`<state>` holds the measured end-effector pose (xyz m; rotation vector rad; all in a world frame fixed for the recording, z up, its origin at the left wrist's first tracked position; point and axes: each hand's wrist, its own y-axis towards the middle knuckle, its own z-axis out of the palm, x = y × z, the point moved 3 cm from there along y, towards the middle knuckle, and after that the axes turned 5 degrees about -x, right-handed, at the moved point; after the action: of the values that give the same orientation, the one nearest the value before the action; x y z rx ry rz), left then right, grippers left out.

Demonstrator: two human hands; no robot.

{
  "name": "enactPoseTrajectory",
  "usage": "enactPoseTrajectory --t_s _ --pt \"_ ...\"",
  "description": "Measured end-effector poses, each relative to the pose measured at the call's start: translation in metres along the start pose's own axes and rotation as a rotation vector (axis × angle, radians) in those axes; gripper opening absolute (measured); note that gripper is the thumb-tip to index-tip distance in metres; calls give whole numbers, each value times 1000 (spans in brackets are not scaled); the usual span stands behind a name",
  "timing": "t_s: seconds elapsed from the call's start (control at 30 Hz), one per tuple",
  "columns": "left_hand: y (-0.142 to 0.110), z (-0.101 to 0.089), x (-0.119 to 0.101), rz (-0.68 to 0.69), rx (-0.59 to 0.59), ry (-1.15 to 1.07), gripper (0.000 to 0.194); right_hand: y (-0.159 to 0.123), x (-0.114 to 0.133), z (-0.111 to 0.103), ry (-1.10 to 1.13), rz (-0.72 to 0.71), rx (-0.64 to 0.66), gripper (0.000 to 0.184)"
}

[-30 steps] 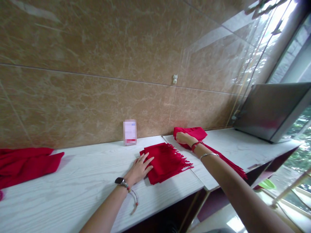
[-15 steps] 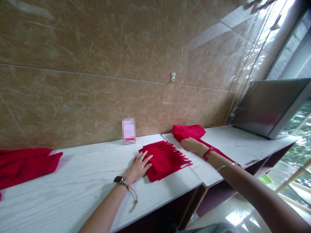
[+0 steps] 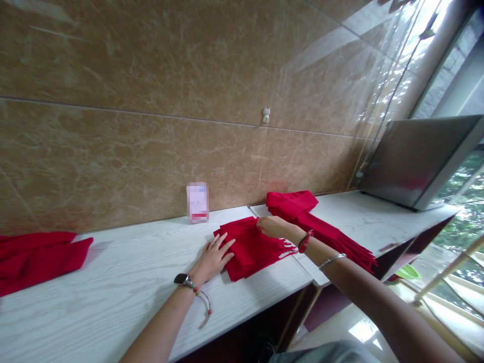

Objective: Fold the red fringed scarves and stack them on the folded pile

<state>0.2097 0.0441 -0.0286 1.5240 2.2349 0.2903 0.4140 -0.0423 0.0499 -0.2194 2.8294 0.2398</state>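
Along a white wood-grain table (image 3: 124,287) against a brown marbled wall (image 3: 151,161), red cloth (image 3: 38,257) lies at left and a grey box (image 3: 419,156) stands at right. Mid-table, the left hand (image 3: 212,258) rests flat, fingers spread, on the left edge of the folded scarf (image 3: 245,249); the right hand (image 3: 274,227), earlier at the second scarf (image 3: 321,229), has come to its far edge, fingers bunched, whether pinching cloth unclear. The folded scarf's fringe points right; the second's long axis slants from wall to front edge.
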Motion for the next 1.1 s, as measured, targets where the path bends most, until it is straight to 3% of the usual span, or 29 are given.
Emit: enactPoseTrajectory --t_s 0.13,0.27,0.4,0.57,0.73,0.83,0.97,1.1 --pt "1 3 1 -2 0 -3 47 8 -21 -11 -23 88 -28 23" --pt "1 5 3 5 -17 -13 46 36 -1 -15 41 20 -54 26" --pt "0 2 2 -10 14 -8 47 52 5 2 32 72 30 25" --pt "0 -4 -2 -13 49 -5 48 29 -40 11 -41 282 71 26" --pt "1 -1 -1 -19 23 -25 47 13 -64 -8 -56 371 61 24" --pt "1 2 1 -19 0 -33 46 23 -47 -24 -27 320 1 25" --pt "1 2 3 -9 6 4 44 35 7 -41 55 176 -80 24" --pt "1 -1 4 10 21 22 42 16 60 -43 186 -63 -174 23"
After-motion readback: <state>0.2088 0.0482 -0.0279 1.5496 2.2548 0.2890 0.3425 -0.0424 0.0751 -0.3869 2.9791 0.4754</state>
